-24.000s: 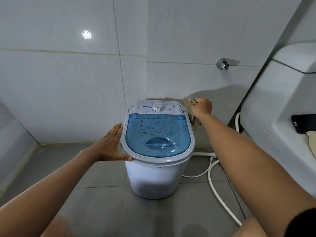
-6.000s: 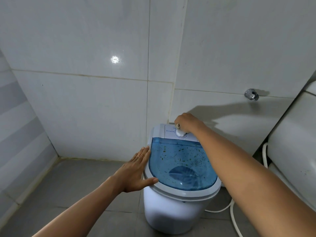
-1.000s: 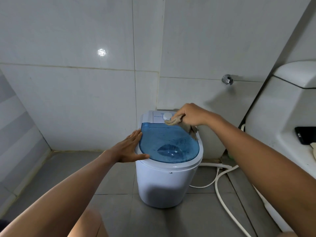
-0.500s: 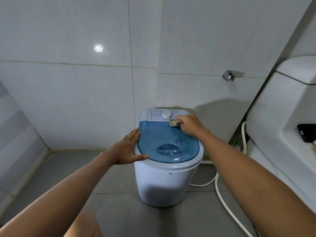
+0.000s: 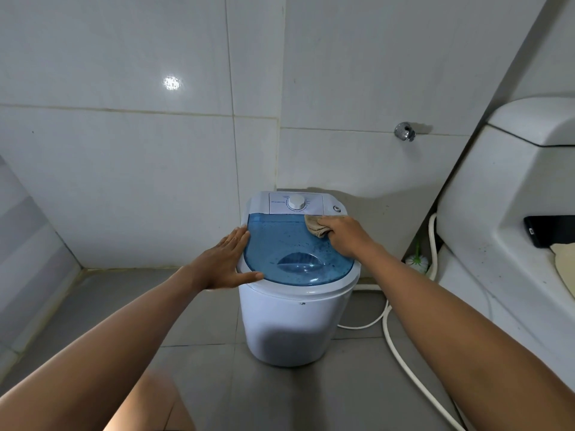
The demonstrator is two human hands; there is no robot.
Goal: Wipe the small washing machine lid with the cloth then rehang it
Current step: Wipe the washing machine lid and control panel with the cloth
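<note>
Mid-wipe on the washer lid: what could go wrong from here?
1. Dark specks remain on the blue lid near the right hand; rehanging now may leave it dirty.
2. The cloth sits beside the dial; a stroke could turn it.
3. The left hand only rests flat on the rim, so hard wiping might shift the washer.

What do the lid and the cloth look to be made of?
Lid: likely translucent blue plastic, glossy; highlights show on its moulded recess. Cloth, gripped by the right hand: soft beige fabric, matte, bunched in folds; possibly terry or microfibre.
</note>
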